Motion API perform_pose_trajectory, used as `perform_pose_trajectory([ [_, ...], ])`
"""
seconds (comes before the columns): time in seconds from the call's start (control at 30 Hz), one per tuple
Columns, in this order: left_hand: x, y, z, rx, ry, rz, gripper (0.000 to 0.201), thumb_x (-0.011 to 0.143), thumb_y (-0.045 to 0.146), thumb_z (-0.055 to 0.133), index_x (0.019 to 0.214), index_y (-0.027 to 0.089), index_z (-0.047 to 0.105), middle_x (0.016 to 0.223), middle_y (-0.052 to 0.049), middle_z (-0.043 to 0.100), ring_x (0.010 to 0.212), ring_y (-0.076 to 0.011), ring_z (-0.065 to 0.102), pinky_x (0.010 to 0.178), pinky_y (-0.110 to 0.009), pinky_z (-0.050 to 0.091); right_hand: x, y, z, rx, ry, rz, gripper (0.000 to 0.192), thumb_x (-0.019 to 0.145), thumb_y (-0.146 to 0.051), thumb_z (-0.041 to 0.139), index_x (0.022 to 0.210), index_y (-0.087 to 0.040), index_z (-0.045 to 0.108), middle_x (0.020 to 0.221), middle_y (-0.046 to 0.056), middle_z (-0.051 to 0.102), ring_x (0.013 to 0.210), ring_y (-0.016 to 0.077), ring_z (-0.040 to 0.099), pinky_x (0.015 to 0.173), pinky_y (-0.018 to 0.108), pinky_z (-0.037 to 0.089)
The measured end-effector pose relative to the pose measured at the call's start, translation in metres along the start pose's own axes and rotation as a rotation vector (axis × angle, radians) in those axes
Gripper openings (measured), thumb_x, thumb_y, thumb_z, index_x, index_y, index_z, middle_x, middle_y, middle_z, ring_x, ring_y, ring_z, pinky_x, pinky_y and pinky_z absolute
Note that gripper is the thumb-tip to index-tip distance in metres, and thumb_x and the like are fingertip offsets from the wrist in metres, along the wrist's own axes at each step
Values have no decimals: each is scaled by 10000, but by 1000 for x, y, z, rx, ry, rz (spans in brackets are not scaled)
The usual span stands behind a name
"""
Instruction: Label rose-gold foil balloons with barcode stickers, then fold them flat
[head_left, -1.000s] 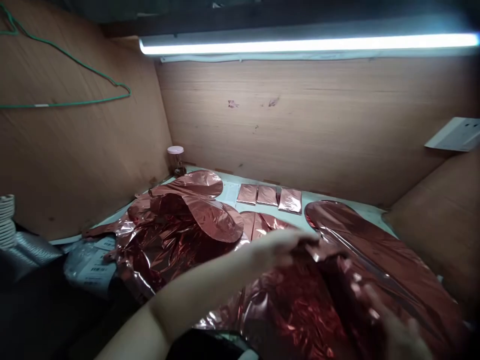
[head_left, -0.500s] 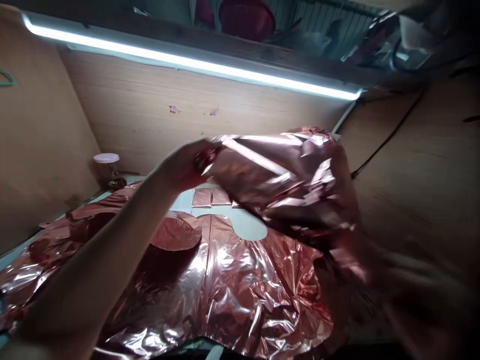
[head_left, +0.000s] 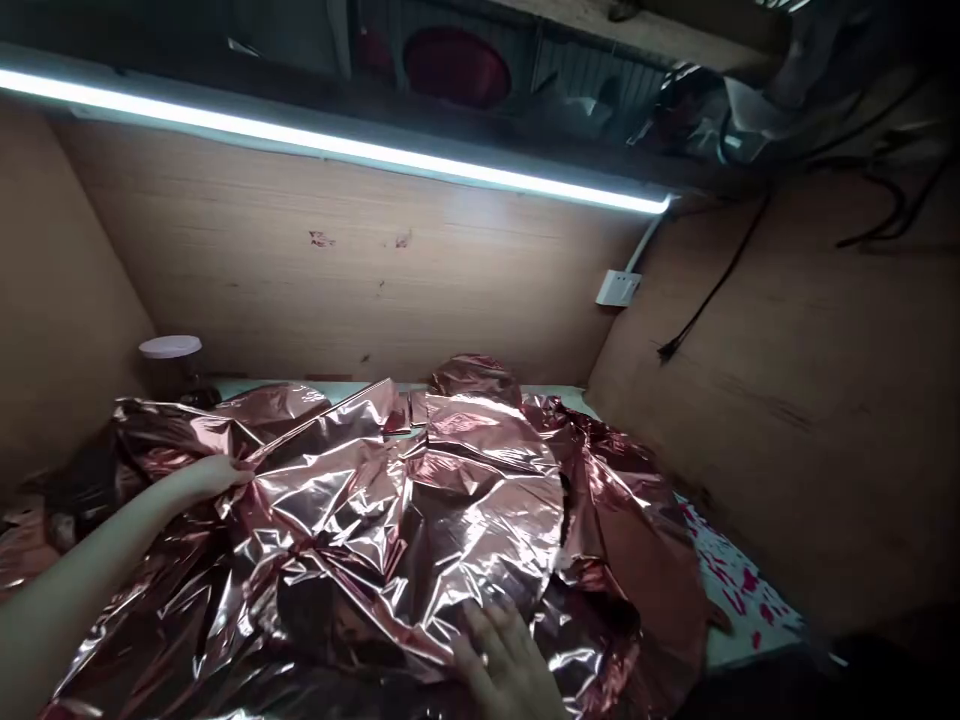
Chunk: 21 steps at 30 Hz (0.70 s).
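A large, crumpled sheet of shiny rose-gold foil (head_left: 480,520) lies spread over the table, with curved edges like a flat foil balloon. My left hand (head_left: 214,477) is closed on a fold of it at the left, fingers pinched on the edge. Near the front, my right hand (head_left: 506,655) rests on the foil with its fingers apart and stretched out. More rose-gold foil (head_left: 645,560) lies beneath and to the right. Small folded foil squares (head_left: 397,415) show partly behind the sheet.
A lidded jar (head_left: 171,350) stands at the back left. Wooden panels (head_left: 450,290) close in the back and sides. A tube light (head_left: 375,150) runs overhead, with a white socket (head_left: 619,287) and a hanging cord (head_left: 712,290) at the right. Pink marks dot the table edge (head_left: 742,600).
The foil held up between both hands has come down and now lies over the other foil. My left hand moved left and down; my right hand moved left onto the foil.
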<state>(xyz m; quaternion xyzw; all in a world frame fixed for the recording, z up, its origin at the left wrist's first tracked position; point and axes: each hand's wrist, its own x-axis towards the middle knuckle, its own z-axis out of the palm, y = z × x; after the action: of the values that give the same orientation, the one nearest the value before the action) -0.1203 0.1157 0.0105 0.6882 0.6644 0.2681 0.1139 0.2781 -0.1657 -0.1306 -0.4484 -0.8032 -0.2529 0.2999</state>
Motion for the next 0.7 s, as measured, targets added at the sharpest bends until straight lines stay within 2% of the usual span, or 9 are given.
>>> perform_pose_trajectory([
  [0.1,15,-15,-10,125,-60,-106,337,806,311,552,528,122,585,410,12,481,465,-173,587,632,-320,516,-8,43,-27,0,-306,331,384,886,-530,552,1044,-201,672,1107,148,689,990,321,644,815,439,545],
  [0.17,10,-12,-11,176,-32,-166,275,827,293,529,678,99,655,542,-35,591,650,-248,674,731,-380,524,-8,76,-44,12,-527,589,356,954,-440,450,904,-188,695,985,133,692,883,275,672,761,388,553],
  [0.27,-29,18,15,238,131,-139,345,909,317,421,1005,124,690,947,-144,706,1084,-399,620,922,-558,453,-7,102,-50,38,-695,641,285,917,-226,463,1049,-222,716,1038,110,692,883,237,689,773,342,544],
  [0.3,-51,33,32,259,199,-12,383,926,319,391,1139,161,668,1135,-152,683,1221,-412,537,1006,-596,388,-7,103,-46,10,-711,611,343,868,-171,502,1141,-245,696,1122,121,683,931,256,687,771,348,543],
  [0.4,-127,73,95,243,-57,355,517,839,435,562,1329,274,598,1432,-94,534,1325,-393,460,1120,-556,324,-7,105,-28,-67,-701,656,510,752,-103,583,1231,-261,658,1309,163,619,1086,356,637,757,398,532],
  [0.47,-169,88,130,239,-368,534,680,824,636,551,1451,404,426,1552,-64,388,1401,-471,322,1107,-716,187,-4,124,-25,-23,-662,799,534,747,-173,631,1276,-245,622,1311,177,621,1091,363,640,777,407,520],
  [0.5,-183,90,142,257,-415,526,729,818,690,529,1475,423,359,1582,-61,325,1428,-496,242,1093,-755,127,-2,141,-28,4,-644,874,563,765,-235,639,1325,-226,580,1279,190,637,1058,351,659,796,411,514],
  [0.57,-194,90,150,292,-475,486,783,824,753,462,1500,425,244,1615,-59,217,1449,-528,92,1054,-803,35,5,187,-40,1,-621,983,646,833,-355,587,1426,-132,460,1158,232,677,965,340,697,812,434,506],
  [0.7,-180,82,134,296,-581,397,778,865,759,366,1516,400,136,1631,-42,96,1460,-506,-2,1074,-784,16,30,271,-57,-53,-542,1159,713,926,-373,451,1441,93,293,1004,327,673,966,418,676,854,559,460],
])
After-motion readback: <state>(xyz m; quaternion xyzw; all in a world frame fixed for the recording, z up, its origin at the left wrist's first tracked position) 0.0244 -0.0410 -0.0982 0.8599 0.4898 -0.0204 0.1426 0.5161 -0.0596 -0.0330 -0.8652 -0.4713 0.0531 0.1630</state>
